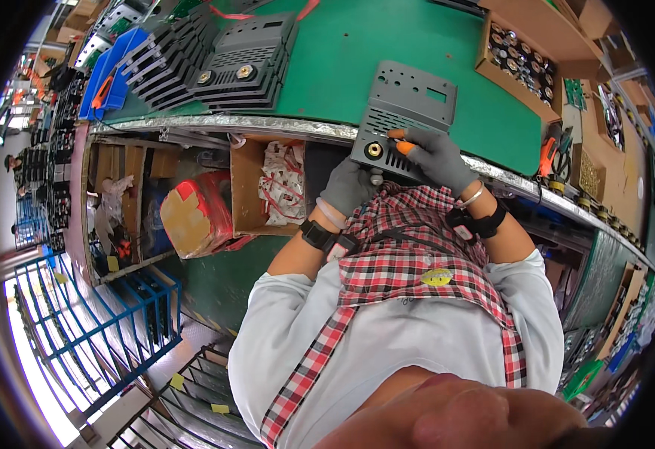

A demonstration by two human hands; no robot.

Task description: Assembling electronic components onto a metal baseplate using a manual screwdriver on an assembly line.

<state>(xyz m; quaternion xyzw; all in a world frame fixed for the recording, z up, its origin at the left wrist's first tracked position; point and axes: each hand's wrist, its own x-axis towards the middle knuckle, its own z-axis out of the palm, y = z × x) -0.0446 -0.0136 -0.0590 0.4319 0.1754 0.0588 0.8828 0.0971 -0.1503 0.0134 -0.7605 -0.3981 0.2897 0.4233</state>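
A dark grey metal panel (409, 93) with slots, round holes and a rectangular cutout rests across the bench's front edge, its near end overhanging toward me. A brass-coloured threaded fitting (374, 150) sits in its lower left part. My left hand (348, 187), gloved in grey, grips the panel's near left corner; a small silvery round part (377, 179) shows beside its fingers. Over the panel's near right side lies my gloved right hand (439, 159), fingers bent close together near the slots. Bright orange shows at its fingertips; what they pinch, if anything, is unclear.
Stacked grey panels (249, 63), some with brass fittings, stand at the left on the green bench mat (335, 37). A blue bin (118, 75) is beside them. At the right are a cardboard box (484, 56) of round metal parts and orange-handled pliers (548, 153). Below sits an open carton (249, 194).
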